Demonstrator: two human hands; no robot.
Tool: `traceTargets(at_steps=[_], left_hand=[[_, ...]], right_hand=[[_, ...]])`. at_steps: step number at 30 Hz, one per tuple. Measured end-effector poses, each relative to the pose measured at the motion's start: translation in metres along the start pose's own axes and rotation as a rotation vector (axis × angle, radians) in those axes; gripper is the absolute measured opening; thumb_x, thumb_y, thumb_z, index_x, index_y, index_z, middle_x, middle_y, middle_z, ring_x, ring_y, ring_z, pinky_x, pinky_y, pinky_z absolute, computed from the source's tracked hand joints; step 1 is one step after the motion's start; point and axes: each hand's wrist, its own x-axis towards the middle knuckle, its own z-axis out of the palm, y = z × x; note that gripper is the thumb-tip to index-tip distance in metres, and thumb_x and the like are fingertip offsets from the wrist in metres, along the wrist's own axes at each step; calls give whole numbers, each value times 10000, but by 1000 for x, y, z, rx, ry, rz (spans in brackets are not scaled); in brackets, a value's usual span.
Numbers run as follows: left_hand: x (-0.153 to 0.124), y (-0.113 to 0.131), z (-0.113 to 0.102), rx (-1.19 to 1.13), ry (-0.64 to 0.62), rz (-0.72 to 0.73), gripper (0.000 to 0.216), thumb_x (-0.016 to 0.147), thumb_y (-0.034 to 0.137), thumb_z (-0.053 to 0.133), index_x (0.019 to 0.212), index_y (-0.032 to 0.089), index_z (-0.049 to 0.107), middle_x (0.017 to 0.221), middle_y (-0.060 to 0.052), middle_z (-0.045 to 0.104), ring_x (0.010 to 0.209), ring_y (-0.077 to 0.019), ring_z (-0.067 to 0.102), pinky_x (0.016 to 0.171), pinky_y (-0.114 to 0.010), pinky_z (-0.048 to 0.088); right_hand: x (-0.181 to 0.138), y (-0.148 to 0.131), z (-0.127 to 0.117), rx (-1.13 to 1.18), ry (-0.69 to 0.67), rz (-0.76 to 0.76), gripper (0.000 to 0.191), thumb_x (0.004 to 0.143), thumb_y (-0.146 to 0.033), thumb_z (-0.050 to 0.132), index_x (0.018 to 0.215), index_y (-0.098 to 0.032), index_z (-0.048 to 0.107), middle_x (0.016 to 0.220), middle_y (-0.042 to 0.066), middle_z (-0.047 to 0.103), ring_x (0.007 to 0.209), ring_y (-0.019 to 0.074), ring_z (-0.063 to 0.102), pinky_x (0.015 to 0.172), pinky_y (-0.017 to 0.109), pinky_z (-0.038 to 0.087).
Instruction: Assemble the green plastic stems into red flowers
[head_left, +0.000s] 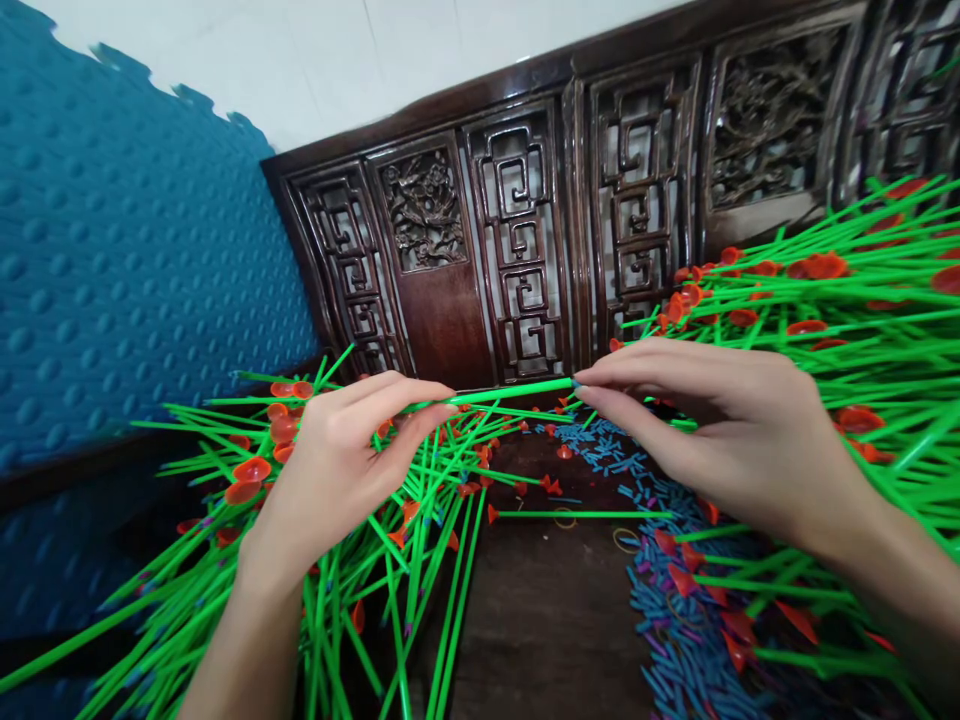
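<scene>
My left hand [352, 450] is closed in a pinch around a green plastic stick [517, 391], which lies almost level in front of me. At the stick's right end, the thumb and fingertips of my right hand [735, 430] pinch a small blue piece [576, 383], mostly covered by the fingers. The piece touches the stick's tip; whether it sits inside cannot be seen. Beneath and around my left hand lies a heap of green sticks [330, 600] with orange-red cups [252, 469] on many ends. Small blue pieces [682, 640] are strewn below my right hand.
Another large pile of green sticks [900, 290] with red cups rises on the right. One lone stick [577, 514] crosses the dark wooden surface [555, 620] near rubber bands [625, 541]. Behind stands a carved wooden panel [442, 320]; a blue textured mat [135, 250] leans at left.
</scene>
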Motion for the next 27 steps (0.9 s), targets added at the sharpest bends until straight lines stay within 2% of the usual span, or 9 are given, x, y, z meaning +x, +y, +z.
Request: traceTargets(at_steps=[7, 15, 18, 22, 25, 27], left_hand=[[0, 0, 1, 5, 4, 8, 121, 927, 173, 627, 1022, 184, 701, 931, 7, 731, 806, -104, 668, 744, -223, 495], [0, 0, -1, -17, -38, 61, 137, 928, 162, 627, 1036, 185, 709, 924, 6, 726, 811, -98, 662, 760, -203, 498], [1, -1, -1, -64, -47, 92, 121, 918, 161, 643, 1016, 181, 710, 905, 2, 726, 801, -99, 667, 745, -192, 505], [1, 1, -5, -218, -80, 192, 128, 891, 143, 677, 1005, 188, 716, 882, 14, 729, 778, -85, 676, 738, -167, 515], [0, 3, -8, -309, -155, 235, 147, 894, 131, 670, 1021, 188, 717, 840, 24, 721, 713, -66, 663, 681, -148, 508], [-1, 3, -9, -294, -179, 243, 148, 907, 131, 651, 1028, 183, 716, 845, 20, 721, 703, -66, 663, 656, -149, 505]], right_hand=[[0, 0, -1, 18, -4, -7, 133, 917, -240, 622, 902, -268, 751, 884, -1, 765, 789, 188, 715, 723, 327, 590], [2, 0, -2, 147, -79, 4, 101, 871, -208, 678, 879, -251, 769, 860, -1, 772, 784, 175, 721, 736, 298, 593], [1, 0, -6, 331, -107, 129, 74, 796, -255, 782, 867, -236, 776, 795, -7, 773, 697, 160, 719, 648, 267, 599], [-2, 3, -10, 765, -209, 301, 272, 612, -252, 914, 849, -226, 784, 698, -15, 751, 581, 142, 695, 503, 223, 566], [-4, 4, -10, 972, -310, 339, 342, 538, -227, 945, 843, -233, 791, 667, -20, 739, 580, 137, 690, 467, 201, 536], [-5, 4, -10, 998, -373, 350, 321, 543, -228, 943, 825, -231, 791, 665, -19, 737, 592, 134, 688, 496, 201, 540]])
